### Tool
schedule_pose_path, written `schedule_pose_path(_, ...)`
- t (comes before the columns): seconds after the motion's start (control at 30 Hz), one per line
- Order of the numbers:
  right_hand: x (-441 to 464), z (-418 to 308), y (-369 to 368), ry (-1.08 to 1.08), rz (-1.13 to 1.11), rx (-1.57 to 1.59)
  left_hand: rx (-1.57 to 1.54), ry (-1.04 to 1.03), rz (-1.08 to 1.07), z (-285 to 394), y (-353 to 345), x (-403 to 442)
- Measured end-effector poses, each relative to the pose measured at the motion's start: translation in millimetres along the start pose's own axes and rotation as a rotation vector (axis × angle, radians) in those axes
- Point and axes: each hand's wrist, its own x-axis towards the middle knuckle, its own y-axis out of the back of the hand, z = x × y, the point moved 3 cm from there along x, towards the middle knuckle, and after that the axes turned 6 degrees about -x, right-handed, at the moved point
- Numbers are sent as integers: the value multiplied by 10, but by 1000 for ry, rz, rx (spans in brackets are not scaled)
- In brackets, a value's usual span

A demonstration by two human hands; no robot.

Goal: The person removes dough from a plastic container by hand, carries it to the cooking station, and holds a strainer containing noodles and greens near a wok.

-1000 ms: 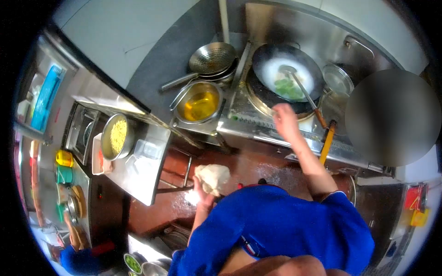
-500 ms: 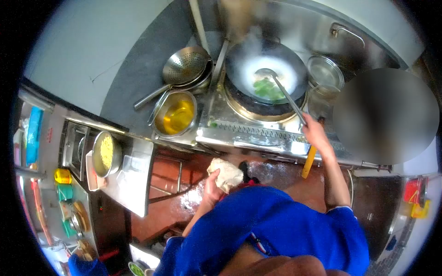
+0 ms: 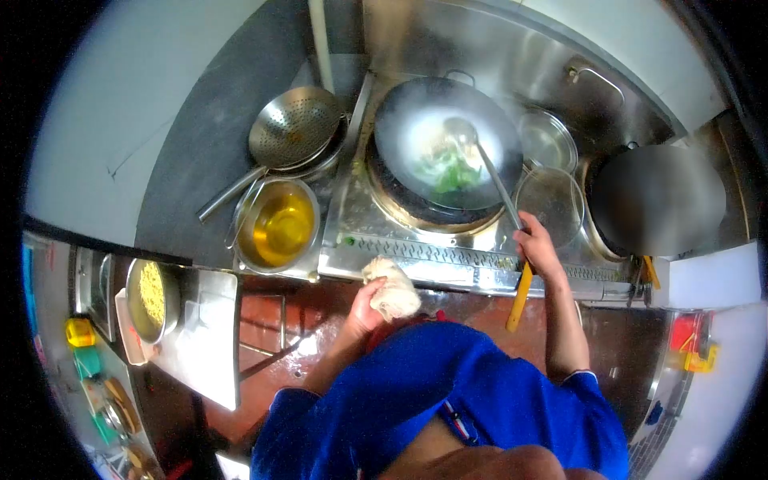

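My right hand (image 3: 538, 246) is wrapped around a long-handled ladle (image 3: 498, 178), its yellow grip end sticking out below the fist. The bowl of the ladle is inside a dark wok (image 3: 392, 120) on the burner, over steaming food with green leaves (image 3: 456, 174). Steam blurs the rest of what the wok holds. In front of the stove's edge, my left hand (image 3: 367, 308) grips a bunched, off-white cloth (image 3: 394, 294), apart from the wok.
Left of the burner are a metal bowl of yellow oil (image 3: 278, 228) and a perforated strainer (image 3: 294, 128) resting on a pot. To the right stand a round wire strainer (image 3: 550, 204) and a second wok (image 3: 640, 200), partly blurred. A bowl of yellow food (image 3: 152, 300) sits at far left.
The whole view has shifted, showing more of the right side. My left hand has brought the cloth up closer to the stove edge. The ladle has moved slightly within the wok.
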Motion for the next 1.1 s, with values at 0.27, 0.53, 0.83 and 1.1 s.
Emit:
schedule_pose_path(0.27, 130, -66, -591, -12, 15, 185, 82, 56, 6, 182, -23, 128)
schedule_pose_path(0.53, -199, -123, -290, -214, -402, 1016, 70, -54, -9, -68, -333, 189)
schedule_pose_path(0.83, -511, 462, -167, 448, 123, -148, 129, -119, 81, -247, -843, 354)
schedule_pose_path(1.1, -682, 1005, -439, 160, 103, -106, 15, -285, 127, 74, -1174, 1220)
